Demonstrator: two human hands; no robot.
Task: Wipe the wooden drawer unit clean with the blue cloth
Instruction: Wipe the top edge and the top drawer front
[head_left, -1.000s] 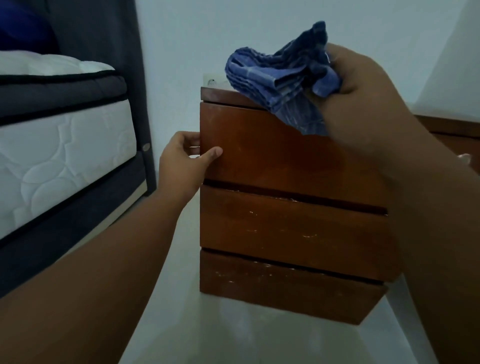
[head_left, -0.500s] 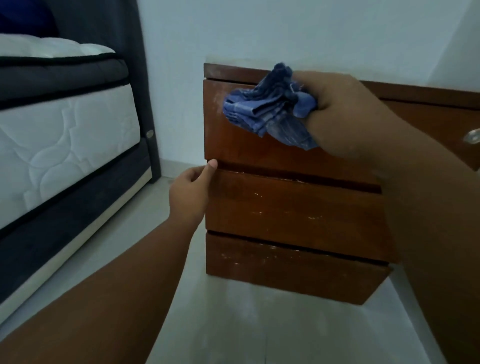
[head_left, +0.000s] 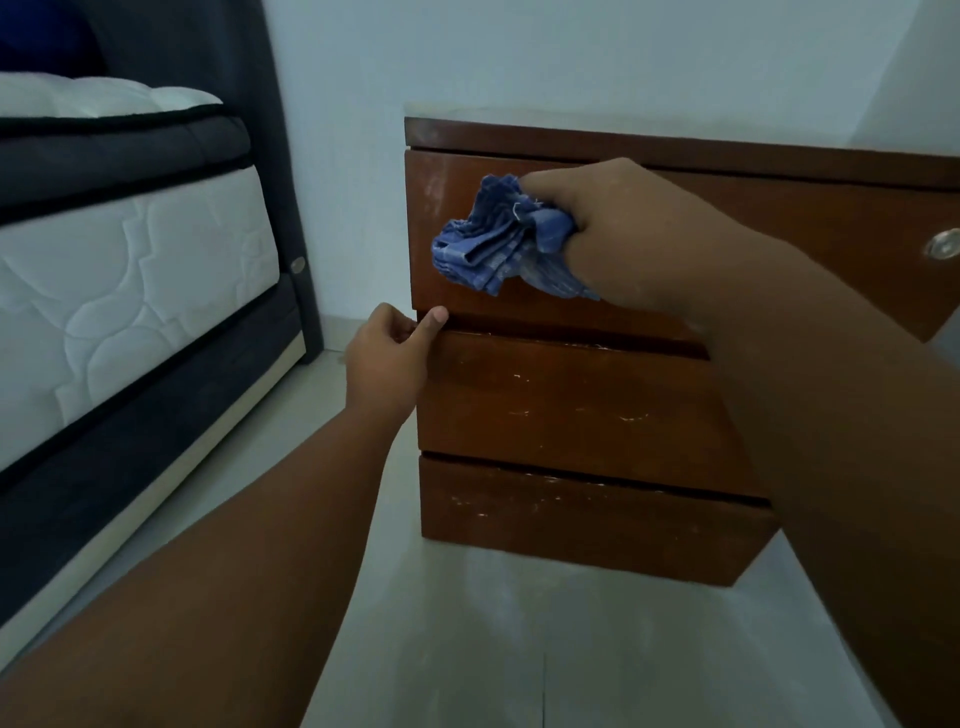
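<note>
Gripping crumpled blue cloth (head_left: 498, 244), right hand (head_left: 634, 234) fingers pinch it against scuffed drawer unit (head_left: 571, 405); left hand (head_left: 387, 353) fingers curled at edge.

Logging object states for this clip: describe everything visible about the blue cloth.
The blue cloth is a faded, checked woven fabric, crumpled into a loose wad with frayed edges. The right hand grips it, bunched end poking left, against the top drawer front of the wooden drawer unit, near its left edge. Whether it presses the wood cannot be told.
</note>
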